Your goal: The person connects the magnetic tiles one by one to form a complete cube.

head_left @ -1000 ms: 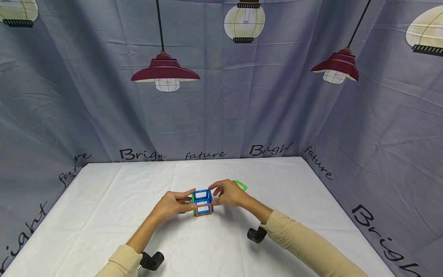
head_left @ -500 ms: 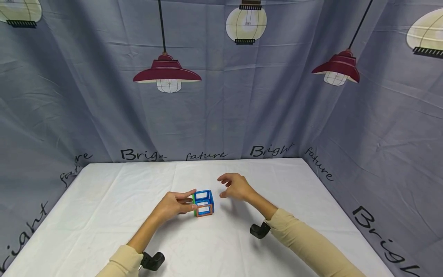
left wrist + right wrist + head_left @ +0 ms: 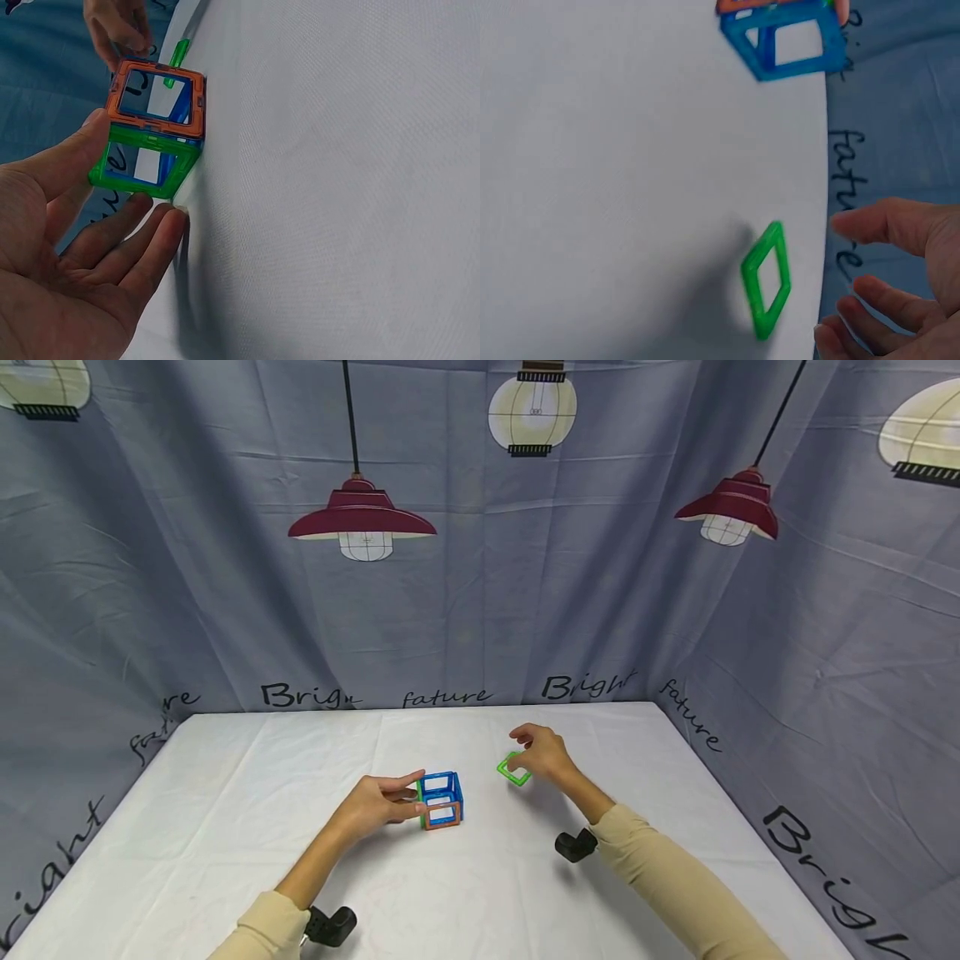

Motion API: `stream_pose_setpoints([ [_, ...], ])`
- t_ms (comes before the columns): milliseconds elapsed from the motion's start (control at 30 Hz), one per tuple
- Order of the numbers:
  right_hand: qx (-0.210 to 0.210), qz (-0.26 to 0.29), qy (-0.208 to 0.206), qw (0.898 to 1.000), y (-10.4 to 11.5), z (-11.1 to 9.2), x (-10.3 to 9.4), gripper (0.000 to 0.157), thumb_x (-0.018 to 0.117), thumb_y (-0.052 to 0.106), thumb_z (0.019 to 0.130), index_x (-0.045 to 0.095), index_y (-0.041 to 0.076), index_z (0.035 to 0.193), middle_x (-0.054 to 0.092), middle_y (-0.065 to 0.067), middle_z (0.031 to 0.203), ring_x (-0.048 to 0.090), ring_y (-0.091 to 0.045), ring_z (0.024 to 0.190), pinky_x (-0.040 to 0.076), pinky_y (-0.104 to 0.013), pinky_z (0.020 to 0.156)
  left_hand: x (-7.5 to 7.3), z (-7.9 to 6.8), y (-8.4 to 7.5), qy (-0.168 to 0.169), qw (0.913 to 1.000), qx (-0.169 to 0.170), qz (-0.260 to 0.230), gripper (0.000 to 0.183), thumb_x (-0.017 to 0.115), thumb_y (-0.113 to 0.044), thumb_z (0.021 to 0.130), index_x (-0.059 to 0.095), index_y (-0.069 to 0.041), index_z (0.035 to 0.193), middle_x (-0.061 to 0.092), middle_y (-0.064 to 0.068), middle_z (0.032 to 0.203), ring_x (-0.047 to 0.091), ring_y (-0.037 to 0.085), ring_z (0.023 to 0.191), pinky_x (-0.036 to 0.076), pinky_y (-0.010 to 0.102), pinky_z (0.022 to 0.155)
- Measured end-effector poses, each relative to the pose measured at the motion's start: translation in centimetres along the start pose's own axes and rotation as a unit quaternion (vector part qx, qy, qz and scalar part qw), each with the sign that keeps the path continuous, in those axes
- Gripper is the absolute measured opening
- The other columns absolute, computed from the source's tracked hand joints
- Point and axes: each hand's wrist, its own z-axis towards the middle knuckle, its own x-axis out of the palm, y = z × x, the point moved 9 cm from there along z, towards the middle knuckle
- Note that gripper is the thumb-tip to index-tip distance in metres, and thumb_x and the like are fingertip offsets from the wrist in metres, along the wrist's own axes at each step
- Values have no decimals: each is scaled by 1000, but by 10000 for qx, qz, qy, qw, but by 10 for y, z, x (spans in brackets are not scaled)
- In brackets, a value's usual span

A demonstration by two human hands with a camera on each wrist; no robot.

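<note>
An open-framed cube of magnetic tiles (image 3: 442, 826) stands on the white table, with blue, orange and green sides. My left hand (image 3: 372, 806) grips its left side, the thumb near the front corner and the index finger at the far top corner. In the left wrist view the orange tile (image 3: 199, 105) and the green side tile (image 3: 124, 181) face the camera. A loose green square tile (image 3: 750, 289) lies flat to the cube's right. Just above it is my right hand (image 3: 549, 754), thumb and fingers apart, holding nothing.
The white table (image 3: 247, 827) reaches back to a grey-blue printed curtain (image 3: 465, 610), which also rises along the right side. A black wrist camera (image 3: 330, 927) sits below the left hand; another wrist camera (image 3: 576, 845) is under the right wrist.
My right hand has left the cube's right side and moved right, to above the loose green tile. The left hand and the cube have stayed in place.
</note>
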Motion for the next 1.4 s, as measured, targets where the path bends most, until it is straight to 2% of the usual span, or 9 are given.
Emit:
stream_pose_setpoints([
  [267,390,-133,-126,9991,-33,6,2,62,86,20,73,66,2,129,69,-18,124,61,-37,115,51,-48,97,-1,1,4,-30,10000,-63,-10,63,84,-23,85,60,-11,142,69,20,127,69,27,115,61,37,84],
  [567,452,-464,58,9979,-43,4,11,64,90,22,73,65,-2,126,67,-19,123,61,-32,111,50,-47,98,0,3,5,-1,10000,-28,-12,63,84,-23,84,61,-11,142,69,21,127,69,27,115,61,35,83],
  [867,256,-573,-31,9980,-40,3,14,55,90,18,70,69,-2,116,69,-15,106,60,-24,93,51,-39,85,-1,4,5,-51,9999,-78,75,62,83,-23,85,61,-12,142,72,18,124,69,26,113,61,34,83],
  [1200,145,-752,-95,9970,-37,5,15,51,90,20,69,72,0,112,70,-12,101,59,-23,91,49,-34,79,-2,2,4,-94,9999,-83,42,62,84,-22,84,62,-12,140,69,21,127,69,27,114,61,35,81],
  [1400,-194,-710,61,9973,-13,2,17,50,89,21,69,73,1,112,73,-10,104,63,-22,94,53,-38,85,-4,1,2,-197,9996,-170,120,61,86,-22,82,64,-14,138,71,18,124,70,24,111,61,35,79],
])
